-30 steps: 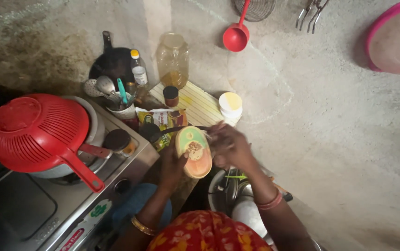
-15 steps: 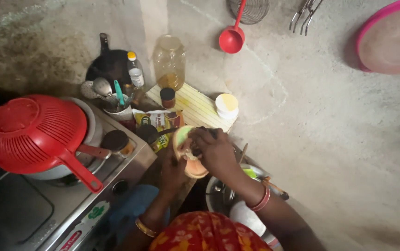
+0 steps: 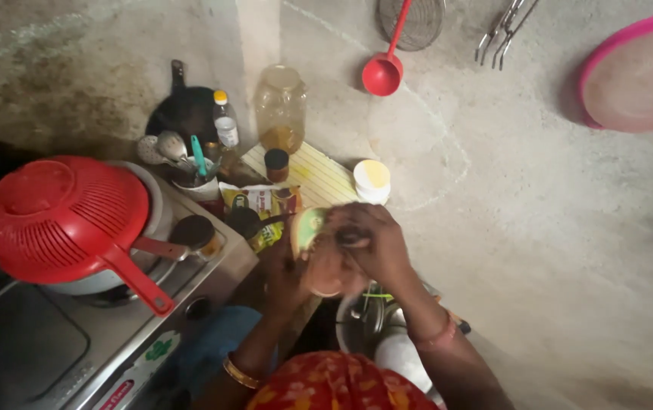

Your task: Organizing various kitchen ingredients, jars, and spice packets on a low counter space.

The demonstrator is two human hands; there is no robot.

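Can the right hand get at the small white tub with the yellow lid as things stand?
Probably yes, but not freely. The white tub stands uncovered on the yellow mat, just beyond the right hand, with nothing between them. That hand is busy on the round container, which the left hand holds.

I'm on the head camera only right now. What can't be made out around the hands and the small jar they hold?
- Small jar, head view: motion blur and the right hand over it hide its contents.
- Left hand: its grip on the jar is in shadow and smeared.
- Steel vessels below: covered by the right forearm, contents unclear.
- Pink basin: cut off by the right edge.
- Pot under the red colander: hidden.
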